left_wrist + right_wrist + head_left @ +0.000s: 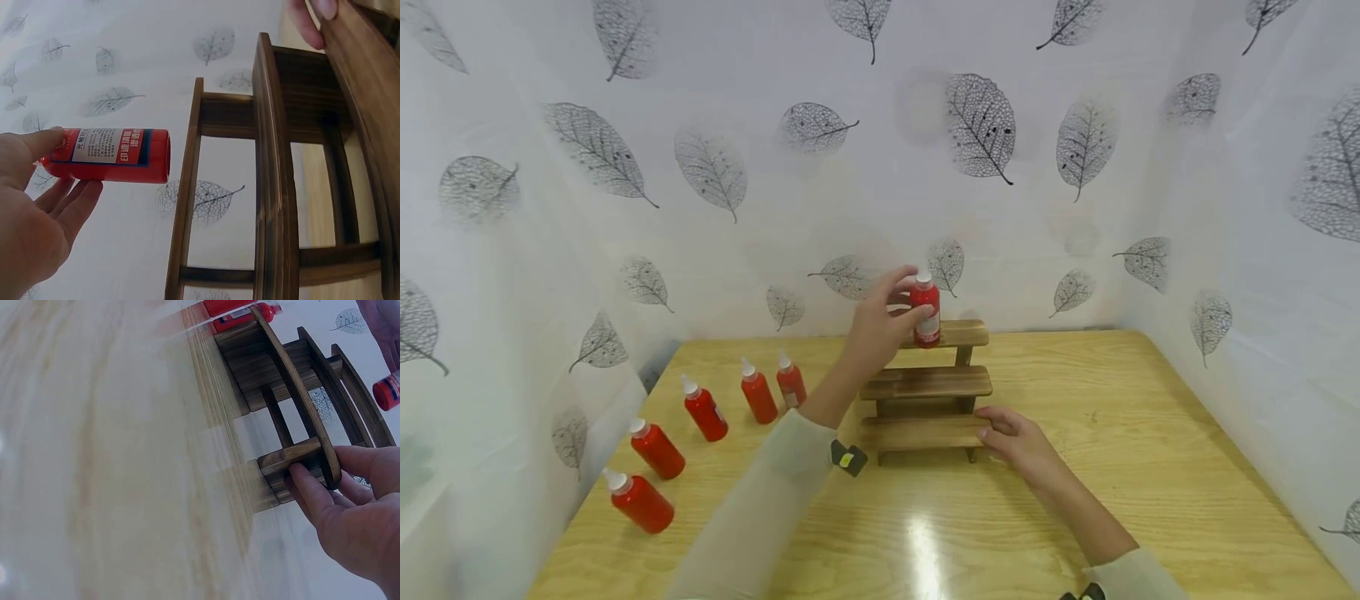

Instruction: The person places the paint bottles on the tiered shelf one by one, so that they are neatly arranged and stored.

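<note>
My left hand [880, 323] holds a red bottle [926, 310] with a white cap and a printed label, upright between thumb and fingers. In the left wrist view a small gap separates the bottle's base [161, 156] from the top step [187, 181]. The dark-wood three-step stand [925, 382] rests on the table. Its right end is gripped at the lowest step [921, 432] by my right hand [1021, 448]. The right wrist view has the right thumb [310, 487] against that step's end, the other fingers partly hidden behind the wood.
Several more red bottles [658, 450] with white caps stand in a curved row on the left of the wooden table [1150, 467]. White sheeting with a leaf print [865, 200] encloses the back and both sides.
</note>
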Demonstrator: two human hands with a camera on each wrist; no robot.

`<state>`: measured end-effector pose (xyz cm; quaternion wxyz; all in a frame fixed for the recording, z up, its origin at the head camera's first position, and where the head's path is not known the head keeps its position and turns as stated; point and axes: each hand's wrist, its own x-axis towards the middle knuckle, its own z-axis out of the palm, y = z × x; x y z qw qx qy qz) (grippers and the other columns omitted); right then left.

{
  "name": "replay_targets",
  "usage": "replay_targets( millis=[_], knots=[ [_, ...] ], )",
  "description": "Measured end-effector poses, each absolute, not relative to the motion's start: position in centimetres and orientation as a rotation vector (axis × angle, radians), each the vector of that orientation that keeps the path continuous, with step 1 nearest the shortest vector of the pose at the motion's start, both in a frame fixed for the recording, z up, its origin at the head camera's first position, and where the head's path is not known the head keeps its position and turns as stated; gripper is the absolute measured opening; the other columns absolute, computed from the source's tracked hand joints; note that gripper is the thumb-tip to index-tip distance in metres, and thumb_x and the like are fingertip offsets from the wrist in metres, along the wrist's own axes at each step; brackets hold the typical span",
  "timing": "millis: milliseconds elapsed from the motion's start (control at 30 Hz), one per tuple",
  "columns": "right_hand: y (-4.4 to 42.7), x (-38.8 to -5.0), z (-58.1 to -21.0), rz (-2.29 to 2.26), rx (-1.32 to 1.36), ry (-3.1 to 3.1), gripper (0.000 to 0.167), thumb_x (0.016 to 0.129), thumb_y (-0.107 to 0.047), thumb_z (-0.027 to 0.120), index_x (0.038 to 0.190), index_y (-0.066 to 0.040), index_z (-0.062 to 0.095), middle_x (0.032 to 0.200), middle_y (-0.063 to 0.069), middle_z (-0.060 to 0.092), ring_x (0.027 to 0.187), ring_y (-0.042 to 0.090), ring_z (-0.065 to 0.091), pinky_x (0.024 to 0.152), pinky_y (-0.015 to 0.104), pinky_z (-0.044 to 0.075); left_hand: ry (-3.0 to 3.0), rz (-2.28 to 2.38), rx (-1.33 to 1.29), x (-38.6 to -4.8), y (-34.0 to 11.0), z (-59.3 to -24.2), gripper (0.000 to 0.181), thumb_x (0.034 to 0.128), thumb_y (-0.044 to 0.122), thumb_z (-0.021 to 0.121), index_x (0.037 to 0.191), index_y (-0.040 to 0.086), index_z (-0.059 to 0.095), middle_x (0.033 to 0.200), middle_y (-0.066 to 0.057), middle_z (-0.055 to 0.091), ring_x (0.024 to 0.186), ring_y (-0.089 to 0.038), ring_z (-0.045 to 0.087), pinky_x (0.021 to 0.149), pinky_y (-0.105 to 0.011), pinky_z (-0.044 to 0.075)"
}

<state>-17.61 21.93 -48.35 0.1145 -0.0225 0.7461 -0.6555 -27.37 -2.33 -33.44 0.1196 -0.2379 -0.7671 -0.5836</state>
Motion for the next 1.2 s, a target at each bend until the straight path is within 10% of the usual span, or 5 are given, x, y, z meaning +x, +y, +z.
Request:
replay_targets(
  millis=[1200],
  knots=[
    [22.0, -17.6, -48.4, -1.958, -0.093, 2.146, 0.052, 0.1, -0.019, 0.063, 0.145, 0.001, 0.046, 0.156, 0.027, 0.037, 0.14, 0.043, 0.043, 0.107, 0.04, 0.05, -2.393, -1.668, -0.655, -29.3, 0.3, -33.2, 0.06, 0.0956, 0.022, 0.071, 0.15, 0.026, 0.047, 0.142, -0.007, 0.058, 0.122, -0.026, 0.061, 0.1, -0.038, 0.055]
  ],
)
